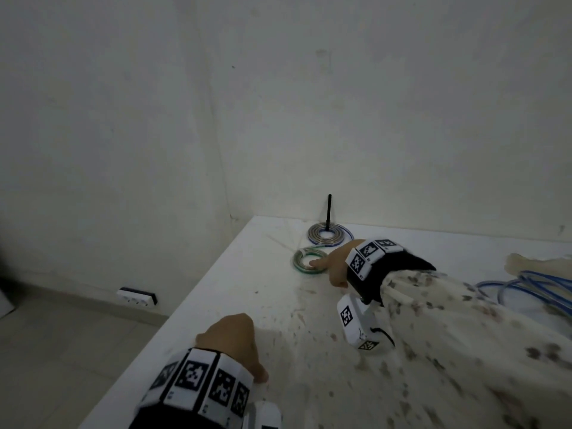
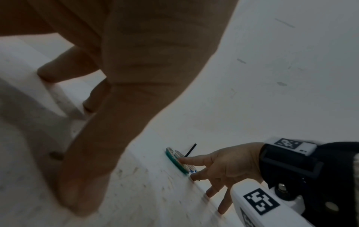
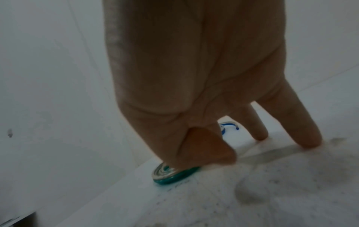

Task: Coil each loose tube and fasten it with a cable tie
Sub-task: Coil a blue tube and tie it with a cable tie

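Observation:
A green-striped tube coil (image 1: 301, 262) lies flat near the table's far left corner. My right hand (image 1: 328, 264) reaches over it, and one straight fingertip presses on its right side; the other fingers (image 3: 309, 138) spread down to the table. Just behind lies a blue-striped coil (image 1: 329, 235) with a black cable tie (image 1: 329, 209) standing upright from it. In the right wrist view the green coil (image 3: 170, 176) sits under the fingertip. My left hand (image 1: 235, 339) rests on the table near its left edge, fingertips (image 2: 48, 73) down, holding nothing.
Loose blue tubes (image 1: 532, 289) lie tangled at the right of the white table (image 1: 278, 335). The table's left edge drops to the floor, where a white socket strip (image 1: 136, 300) lies. Walls close off the corner behind the coils.

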